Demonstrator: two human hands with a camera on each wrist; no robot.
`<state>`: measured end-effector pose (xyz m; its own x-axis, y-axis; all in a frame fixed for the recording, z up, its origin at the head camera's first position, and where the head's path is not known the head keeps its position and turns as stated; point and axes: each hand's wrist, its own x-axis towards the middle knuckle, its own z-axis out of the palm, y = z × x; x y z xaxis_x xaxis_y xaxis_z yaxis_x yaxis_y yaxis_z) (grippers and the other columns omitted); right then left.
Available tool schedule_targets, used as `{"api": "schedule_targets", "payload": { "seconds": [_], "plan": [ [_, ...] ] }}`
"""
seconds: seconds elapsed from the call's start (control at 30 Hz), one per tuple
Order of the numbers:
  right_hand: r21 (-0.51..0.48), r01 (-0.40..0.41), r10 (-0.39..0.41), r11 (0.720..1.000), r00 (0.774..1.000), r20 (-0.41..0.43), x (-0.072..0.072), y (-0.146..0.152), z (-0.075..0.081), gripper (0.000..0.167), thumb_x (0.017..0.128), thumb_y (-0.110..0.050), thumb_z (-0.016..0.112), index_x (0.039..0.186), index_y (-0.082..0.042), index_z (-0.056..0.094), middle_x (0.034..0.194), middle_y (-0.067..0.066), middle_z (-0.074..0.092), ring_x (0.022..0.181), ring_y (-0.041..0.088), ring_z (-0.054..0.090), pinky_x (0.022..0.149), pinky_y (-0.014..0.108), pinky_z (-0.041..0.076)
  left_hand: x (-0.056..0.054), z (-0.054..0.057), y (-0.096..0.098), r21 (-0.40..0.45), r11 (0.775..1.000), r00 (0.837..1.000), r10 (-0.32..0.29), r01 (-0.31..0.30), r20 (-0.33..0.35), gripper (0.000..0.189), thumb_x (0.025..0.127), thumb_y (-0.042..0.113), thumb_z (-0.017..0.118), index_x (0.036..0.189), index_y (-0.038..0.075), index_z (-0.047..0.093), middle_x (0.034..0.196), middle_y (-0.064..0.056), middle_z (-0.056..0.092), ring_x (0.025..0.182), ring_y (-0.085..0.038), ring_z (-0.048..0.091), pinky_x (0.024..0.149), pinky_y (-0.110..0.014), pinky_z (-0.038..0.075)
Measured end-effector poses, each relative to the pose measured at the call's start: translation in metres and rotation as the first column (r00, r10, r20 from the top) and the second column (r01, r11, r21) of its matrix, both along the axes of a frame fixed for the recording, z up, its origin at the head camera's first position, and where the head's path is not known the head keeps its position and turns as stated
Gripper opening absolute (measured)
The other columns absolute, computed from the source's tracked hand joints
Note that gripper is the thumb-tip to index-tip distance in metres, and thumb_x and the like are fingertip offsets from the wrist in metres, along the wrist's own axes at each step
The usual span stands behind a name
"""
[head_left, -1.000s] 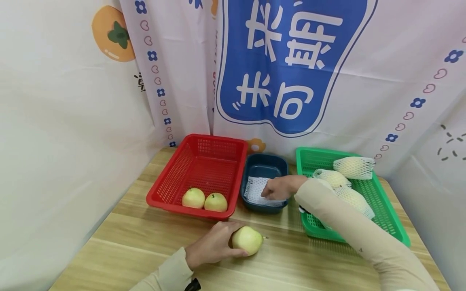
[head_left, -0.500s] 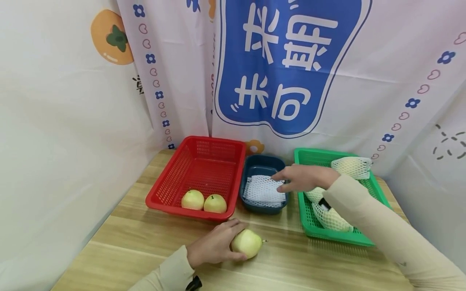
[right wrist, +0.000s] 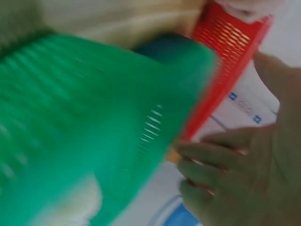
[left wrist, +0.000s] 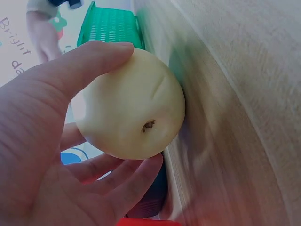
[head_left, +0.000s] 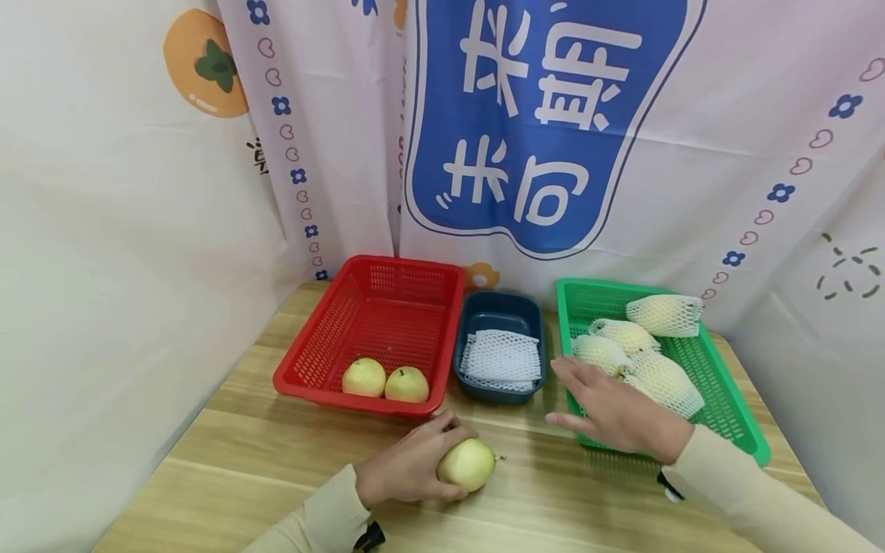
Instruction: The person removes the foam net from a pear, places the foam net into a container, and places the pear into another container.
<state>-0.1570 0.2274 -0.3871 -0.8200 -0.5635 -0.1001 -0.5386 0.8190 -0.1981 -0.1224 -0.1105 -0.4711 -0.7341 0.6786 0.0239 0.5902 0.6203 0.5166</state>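
Pale yellow pear point(head_left: 469, 465) on side, stem point(head_left: 502, 458) rightward, on table point(head_left: 539, 511).

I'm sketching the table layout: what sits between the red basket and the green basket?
In the head view, a dark blue tray, with white netting lying inside, sits between the red basket and the green basket.

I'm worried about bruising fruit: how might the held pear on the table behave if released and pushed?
The pear would probably roll, perhaps in a curve, since it is rounded, tapers and lies with its stem sideways. Its smooth, unwrapped skin may slip a little. That thin stem looks easy to snap.
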Motion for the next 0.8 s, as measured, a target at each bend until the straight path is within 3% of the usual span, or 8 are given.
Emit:
{"api": "schedule_targets", "payload": {
  "seconds": [0.17,0.33,0.53,0.67,0.8],
  "plan": [
    [-0.077,-0.019,0.009,0.997,0.991,-0.13,0.005,0.007,-0.033,0.087,0.106,-0.058,0.052,0.165,0.001,0.027,0.174,0.022,0.025,0.159,0.046,0.026,0.124,0.066,0.031,0.001,0.0,0.0,-0.039,0.999,1.0,0.01,-0.01,-0.014,0.069,0.084,0.039,0.089,0.142,0.017,0.058,0.135,0.002,0.058,0.121,-0.014,0.057,0.102,-0.036,0.056],
    [-0.111,-0.008,-0.013,0.994,0.983,-0.183,0.006,0.006,-0.054,0.088,0.106,-0.057,0.054,0.168,-0.004,0.02,0.177,0.017,0.018,0.163,0.04,0.022,0.126,0.065,0.029,0.003,0.001,-0.001,-0.049,0.998,1.0,0.028,-0.028,0.0,0.076,0.085,0.039,0.089,0.146,0.009,0.054,0.142,-0.001,0.06,0.133,-0.023,0.058,0.112,-0.043,0.053],
    [-0.135,-0.005,-0.025,0.991,0.975,-0.22,0.008,0.007,-0.063,0.091,0.105,-0.056,0.056,0.169,-0.005,0.017,0.178,0.015,0.015,0.163,0.038,0.021,0.125,0.064,0.031,0.004,0.0,-0.003,-0.022,0.999,0.999,0.04,-0.04,-0.022,0.078,0.083,0.036,0.09,0.146,0.007,0.055,0.14,-0.004,0.063,0.128,-0.021,0.06,0.109,-0.038,0.056],
    [-0.132,-0.007,-0.024,0.991,0.972,-0.232,0.008,0.007,-0.064,0.092,0.105,-0.057,0.057,0.169,-0.005,0.017,0.178,0.015,0.015,0.163,0.037,0.021,0.125,0.064,0.032,0.005,0.001,-0.006,-0.002,1.0,0.999,0.016,-0.016,-0.028,0.075,0.08,0.032,0.092,0.144,0.009,0.06,0.142,-0.005,0.061,0.125,-0.017,0.06,0.104,-0.032,0.058],
    [-0.123,-0.006,-0.023,0.992,0.972,-0.232,0.007,0.007,-0.065,0.092,0.105,-0.057,0.057,0.169,-0.006,0.016,0.178,0.015,0.015,0.163,0.037,0.021,0.125,0.063,0.032,0.007,0.01,-0.011,0.052,0.999,1.0,-0.004,0.005,-0.02,0.075,0.078,0.031,0.093,0.144,0.016,0.061,0.137,0.002,0.06,0.122,-0.012,0.058,0.099,-0.026,0.058]
  ]
}}
